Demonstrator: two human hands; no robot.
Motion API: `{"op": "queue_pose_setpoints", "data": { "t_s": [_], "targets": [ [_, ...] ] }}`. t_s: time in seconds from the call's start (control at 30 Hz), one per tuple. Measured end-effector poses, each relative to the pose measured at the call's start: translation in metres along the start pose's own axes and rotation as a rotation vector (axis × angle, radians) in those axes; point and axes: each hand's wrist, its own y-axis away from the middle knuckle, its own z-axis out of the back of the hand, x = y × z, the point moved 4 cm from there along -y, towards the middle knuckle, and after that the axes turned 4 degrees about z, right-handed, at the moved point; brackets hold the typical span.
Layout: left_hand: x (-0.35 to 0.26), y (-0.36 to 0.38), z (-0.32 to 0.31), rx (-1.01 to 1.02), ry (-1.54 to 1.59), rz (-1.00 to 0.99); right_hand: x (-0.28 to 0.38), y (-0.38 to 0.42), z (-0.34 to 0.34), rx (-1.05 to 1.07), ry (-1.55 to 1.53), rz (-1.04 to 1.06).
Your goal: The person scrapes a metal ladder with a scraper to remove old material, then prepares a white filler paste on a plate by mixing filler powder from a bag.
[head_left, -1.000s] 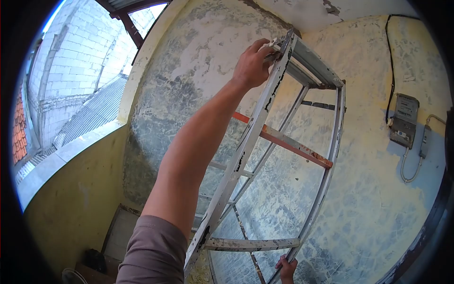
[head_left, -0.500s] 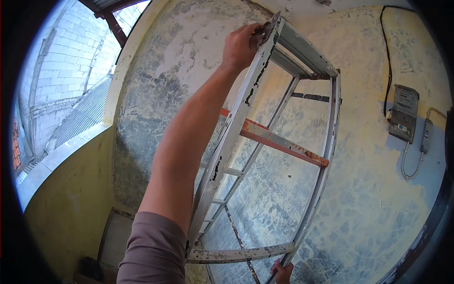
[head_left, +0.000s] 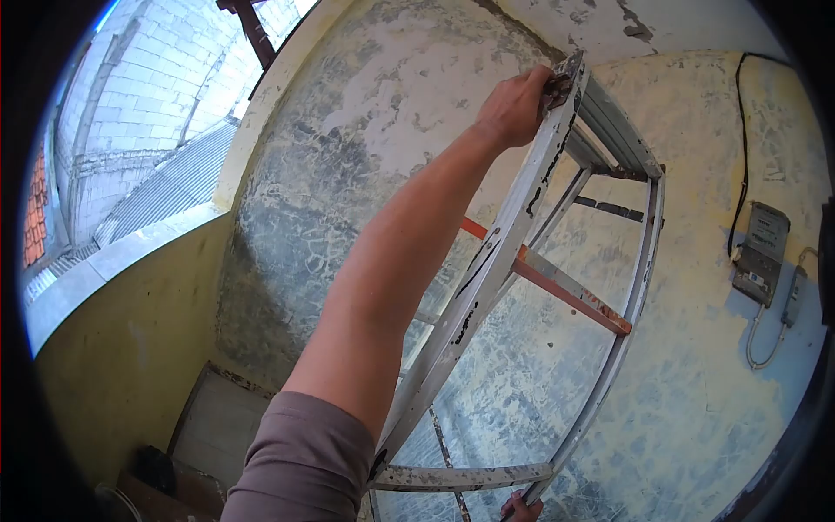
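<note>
**Two-Handed Hold on the Tilted Ladder**

Viewing from left to right, I identify a pale ledge [head_left: 143, 246] capping a low yellow-green wall [head_left: 130, 339]. At the lower left, near a pale panel [head_left: 217, 426], is a dark bundle [head_left: 155, 470] beside a brown box-like item [head_left: 187, 496]; its contents, if any, cannot be read from this view.

My left hand [head_left: 515, 109] is raised to the upper end of the ladder [head_left: 531, 204]. Hand state: narrow, with the fingers curled over the metal fittings at the top of the left rail [head_left: 503, 252]. The forearm runs up across the mottled wall [head_left: 348, 174].

The ladder occupies the center of the view, leaning to the right, its upper end near the ceiling [head_left: 574, 26]. A worn red rung [head_left: 570, 296] and a lower pale rung [head_left: 465, 477] join its front rails.

My right hand [head_left: 522, 507] is at the bottom edge of the view, partly cut off. Hand state: narrow, fingers wrapped around the right rail [head_left: 595, 396] just below the pale rung.

At far right, a gray meter housing [head_left: 763, 252] is fixed to the wall, with a black cable [head_left: 740, 157] above it. Its interior cannot be seen.
</note>
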Motion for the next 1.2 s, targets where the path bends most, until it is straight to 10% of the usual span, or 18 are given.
{"op": "queue_pose_setpoints", "data": {
  "t_s": [0.57, 1.2],
  "targets": [
    [0.045, -0.015, -0.016, 0.299, 0.936, 0.193, 0.016, -0.004, -0.004, -0.05, 0.008, 0.072],
    [0.034, 0.009, -0.016, -0.035, 0.22, -0.046, 0.014, -0.021, -0.015, -0.009, 0.147, 0.004]
  ]
}}
